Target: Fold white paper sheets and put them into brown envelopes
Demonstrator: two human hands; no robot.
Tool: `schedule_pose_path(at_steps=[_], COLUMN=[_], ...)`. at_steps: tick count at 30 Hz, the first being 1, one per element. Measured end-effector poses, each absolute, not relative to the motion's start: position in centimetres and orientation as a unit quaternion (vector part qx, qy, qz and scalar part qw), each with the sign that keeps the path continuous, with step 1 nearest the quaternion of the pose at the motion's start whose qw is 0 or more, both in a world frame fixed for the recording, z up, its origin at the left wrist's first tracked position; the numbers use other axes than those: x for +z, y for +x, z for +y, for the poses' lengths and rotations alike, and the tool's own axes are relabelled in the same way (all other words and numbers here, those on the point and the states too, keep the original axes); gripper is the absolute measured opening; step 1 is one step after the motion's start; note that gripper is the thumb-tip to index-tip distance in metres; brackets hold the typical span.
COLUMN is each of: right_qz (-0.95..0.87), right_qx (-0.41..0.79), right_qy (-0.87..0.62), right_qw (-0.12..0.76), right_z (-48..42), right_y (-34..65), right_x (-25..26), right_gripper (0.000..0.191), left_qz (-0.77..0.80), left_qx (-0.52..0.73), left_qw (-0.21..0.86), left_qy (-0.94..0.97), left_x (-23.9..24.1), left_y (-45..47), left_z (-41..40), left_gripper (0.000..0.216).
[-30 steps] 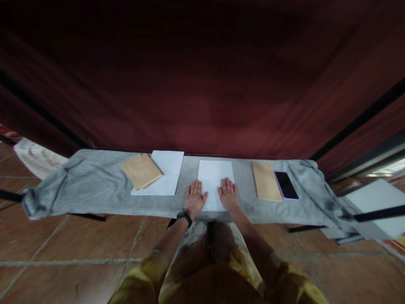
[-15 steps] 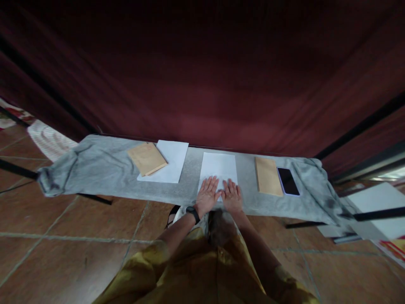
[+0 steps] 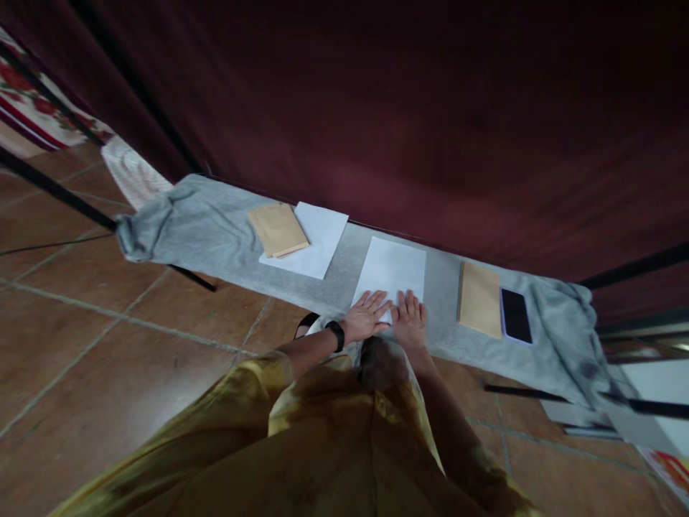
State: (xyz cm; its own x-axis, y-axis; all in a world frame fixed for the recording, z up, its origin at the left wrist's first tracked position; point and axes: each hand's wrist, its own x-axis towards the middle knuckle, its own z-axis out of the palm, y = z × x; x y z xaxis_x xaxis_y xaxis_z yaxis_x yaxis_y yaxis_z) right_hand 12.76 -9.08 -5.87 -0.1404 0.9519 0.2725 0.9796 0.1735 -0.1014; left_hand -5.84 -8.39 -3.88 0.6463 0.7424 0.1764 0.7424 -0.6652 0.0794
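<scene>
A white sheet of paper [image 3: 395, 263] lies in front of me on the grey cloth [image 3: 441, 301] that covers a narrow bench. My left hand [image 3: 366, 316] rests flat on the sheet's near left part, fingers stretched out and pointing up to the right. Beside it my right hand [image 3: 410, 320] lies palm down on the near right part, its fingers slightly spread. The thumbs are close together. Neither hand grips anything. The sheet's near edge is partly hidden under the hands.
To the left, brown envelopes [image 3: 278, 228] lie partly over more white paper [image 3: 321, 244]. On the right are a brown envelope stack [image 3: 479, 298] and a phone [image 3: 515, 316] with a dark screen. A dark red curtain [image 3: 349, 143] hangs behind the bench; black metal bars [image 3: 59, 188] stand at both ends.
My view has turned, so the bench now slopes down to the right. Both hands stay flat on the paper, the left one angled more to the right.
</scene>
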Motion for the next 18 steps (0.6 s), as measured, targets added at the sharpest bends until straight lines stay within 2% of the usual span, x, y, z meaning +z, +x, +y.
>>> schedule_pose_path(at_steps=[10, 18], right_qz=[-0.741, -0.74], right_qx=[-0.095, -0.065], right_qy=[-0.637, -0.643], right_qw=[0.188, 0.187], right_z=[-10.9, -10.7], right_y=[15.4, 15.8], right_x=[-6.6, -6.2], right_gripper=[0.062, 0.059], left_qz=[-0.401, -0.415], left_qx=[-0.084, -0.087], left_qw=[0.003, -0.059], left_qy=[-0.912, -0.904], left_x=[-4.0, -3.7], left_y=[-5.6, -5.4], left_z=[-8.4, -8.4], left_gripper=[0.072, 0.071])
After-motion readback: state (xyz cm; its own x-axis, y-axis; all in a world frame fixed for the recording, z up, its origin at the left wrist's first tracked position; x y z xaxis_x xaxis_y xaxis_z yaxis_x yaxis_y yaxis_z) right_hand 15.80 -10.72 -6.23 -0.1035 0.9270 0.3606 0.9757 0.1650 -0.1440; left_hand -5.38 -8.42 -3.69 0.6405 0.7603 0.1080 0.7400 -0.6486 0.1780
